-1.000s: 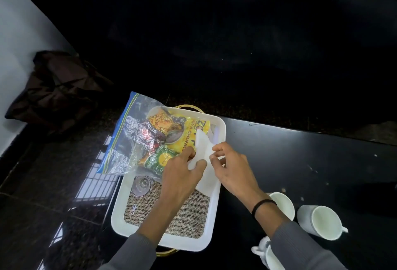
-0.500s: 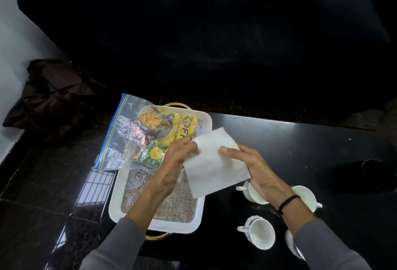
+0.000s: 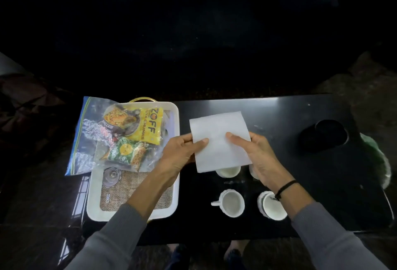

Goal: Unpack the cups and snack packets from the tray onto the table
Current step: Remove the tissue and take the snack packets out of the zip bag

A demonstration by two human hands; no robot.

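Note:
My left hand [image 3: 180, 151] and my right hand [image 3: 255, 153] each pinch a side of a white paper napkin [image 3: 219, 140], held flat above the black table [image 3: 279, 115], just right of the white tray [image 3: 176, 119]. The tray holds a clear zip bag [image 3: 88, 138] of snack packets, among them a yellow packet [image 3: 148, 125] and a green one [image 3: 124, 151], plus a small glass [image 3: 110, 176] on a burlap liner [image 3: 129, 192]. Several white cups stand on the table: one [image 3: 231, 203] and another [image 3: 271, 206] in front, two [image 3: 227, 172] partly hidden under the napkin and my right hand.
A black object with a round opening [image 3: 324, 136] lies on the table's right part. A dark cloth heap [image 3: 23, 102] sits on the floor at far left. A gold tray handle [image 3: 142, 99] sticks out at the tray's far end. Beyond the table all is dark.
The napkin has left the tray and moved right over the table, now spread flat between both hands. The view has shifted right, showing more of the table and cups.

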